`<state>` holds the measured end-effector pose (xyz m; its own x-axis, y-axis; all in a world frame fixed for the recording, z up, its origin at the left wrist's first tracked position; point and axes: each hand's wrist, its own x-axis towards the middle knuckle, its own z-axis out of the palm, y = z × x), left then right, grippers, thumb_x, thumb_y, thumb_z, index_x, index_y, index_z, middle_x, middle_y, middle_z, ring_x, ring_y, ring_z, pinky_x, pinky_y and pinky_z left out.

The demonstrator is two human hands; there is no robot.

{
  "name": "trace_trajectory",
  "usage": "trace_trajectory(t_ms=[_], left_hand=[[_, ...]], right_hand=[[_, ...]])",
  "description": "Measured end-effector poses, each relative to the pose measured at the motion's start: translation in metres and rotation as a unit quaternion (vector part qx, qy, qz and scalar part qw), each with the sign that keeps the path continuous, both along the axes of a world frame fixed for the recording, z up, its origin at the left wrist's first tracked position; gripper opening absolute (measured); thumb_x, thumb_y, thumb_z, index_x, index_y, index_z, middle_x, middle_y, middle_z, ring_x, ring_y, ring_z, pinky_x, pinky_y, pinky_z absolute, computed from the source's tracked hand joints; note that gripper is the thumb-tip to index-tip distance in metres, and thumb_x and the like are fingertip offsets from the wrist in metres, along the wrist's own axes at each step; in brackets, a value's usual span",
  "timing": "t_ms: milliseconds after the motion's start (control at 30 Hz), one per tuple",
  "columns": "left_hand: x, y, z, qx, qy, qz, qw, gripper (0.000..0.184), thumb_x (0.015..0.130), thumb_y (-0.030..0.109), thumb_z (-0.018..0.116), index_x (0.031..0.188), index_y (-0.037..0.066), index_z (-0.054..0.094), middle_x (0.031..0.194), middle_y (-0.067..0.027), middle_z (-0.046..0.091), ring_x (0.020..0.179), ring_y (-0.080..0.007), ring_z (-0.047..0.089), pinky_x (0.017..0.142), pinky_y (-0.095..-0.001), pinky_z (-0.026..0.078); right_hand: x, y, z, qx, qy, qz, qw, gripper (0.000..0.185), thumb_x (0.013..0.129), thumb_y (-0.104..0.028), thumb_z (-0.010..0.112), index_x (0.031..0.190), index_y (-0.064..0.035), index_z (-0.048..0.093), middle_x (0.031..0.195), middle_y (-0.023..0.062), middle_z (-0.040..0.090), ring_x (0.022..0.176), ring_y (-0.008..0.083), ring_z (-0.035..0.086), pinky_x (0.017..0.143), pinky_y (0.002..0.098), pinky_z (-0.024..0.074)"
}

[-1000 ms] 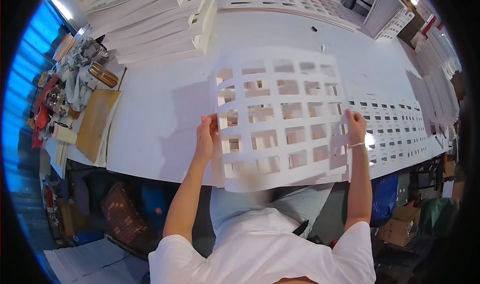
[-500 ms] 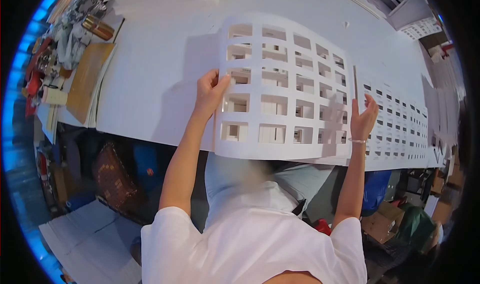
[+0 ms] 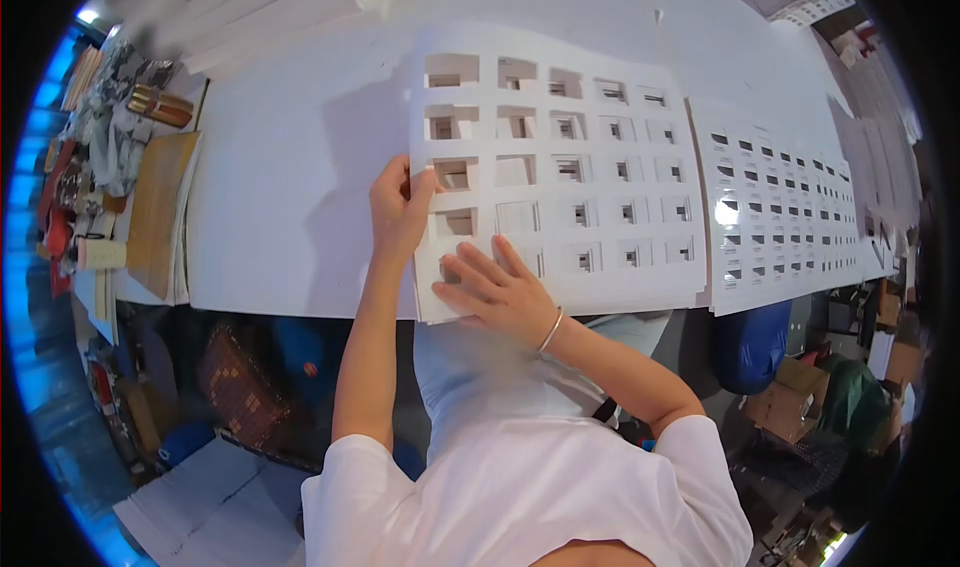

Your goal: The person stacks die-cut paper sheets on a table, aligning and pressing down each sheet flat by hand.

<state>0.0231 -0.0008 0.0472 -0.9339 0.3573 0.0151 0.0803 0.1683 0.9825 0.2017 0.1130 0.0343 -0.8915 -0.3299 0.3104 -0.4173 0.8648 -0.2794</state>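
Observation:
A white sheet with rows of square cut-out windows (image 3: 487,137) lies in front of me, on other white cut-out pieces that show through the windows. My left hand (image 3: 400,207) pinches its left edge, thumb on top; the tips of the other fingers are partly hidden. Spread over the sheet's lower left corner, the fingers of my right hand (image 3: 500,292) rest flat across some of the windows. To the right of the sheet is a white panel with rows of small dark slots (image 3: 780,192).
The white table (image 3: 265,197) runs under everything. At its left end are a brown board (image 3: 160,212), a brown-gold object (image 3: 160,105) and crumpled grey plastic (image 3: 115,152). White sheets (image 3: 890,142) are stacked at right. Below stand a blue container (image 3: 750,347) and a cardboard box (image 3: 785,407).
My right hand has moved left from beside the sheet's right edge to its lower left corner. The sheet, bowed upward before, now lies flatter. My left hand still holds the left edge.

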Motion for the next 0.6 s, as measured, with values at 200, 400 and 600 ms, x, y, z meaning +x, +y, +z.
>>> trace_trajectory(t_ms=[200, 400, 600], left_hand=[[-0.027, 0.016, 0.029, -0.154, 0.378, 0.061, 0.911, 0.045, 0.096, 0.025, 0.062, 0.131, -0.001, 0.053, 0.130, -0.0195, 0.055, 0.123, -0.0352, 0.049, 0.103, -0.0432, 0.041], [-0.081, 0.067, 0.008, -0.352, 0.447, -0.065, 0.820, 0.068, 0.103, 0.043, 0.044, 0.155, 0.005, 0.023, 0.161, -0.0174, 0.022, 0.150, -0.0311, 0.019, 0.118, -0.0525, 0.014], [-0.085, 0.081, -0.025, -0.559, 0.365, -0.069, 0.742, 0.072, 0.103, 0.050, 0.039, 0.155, 0.002, 0.021, 0.162, -0.0142, 0.021, 0.151, -0.0287, 0.016, 0.117, -0.0501, 0.021]], right_hand=[[0.007, -0.010, -0.007, -0.047, 0.016, -0.025, 0.998, 0.055, 0.077, -0.029, 0.068, 0.128, -0.0161, 0.055, 0.147, 0.0132, 0.045, 0.140, 0.0327, 0.039, 0.112, 0.0641, 0.0270], [0.015, -0.028, -0.032, -0.114, 0.101, -0.033, 0.988, 0.052, 0.073, -0.023, 0.070, 0.117, -0.0024, 0.051, 0.141, 0.0258, 0.043, 0.138, 0.0448, 0.037, 0.113, 0.0708, 0.0207], [0.026, -0.028, -0.034, -0.084, 0.141, -0.050, 0.985, 0.053, 0.092, -0.036, 0.057, 0.135, -0.0062, 0.048, 0.144, 0.0204, 0.047, 0.134, 0.0402, 0.043, 0.102, 0.0659, 0.0344]])
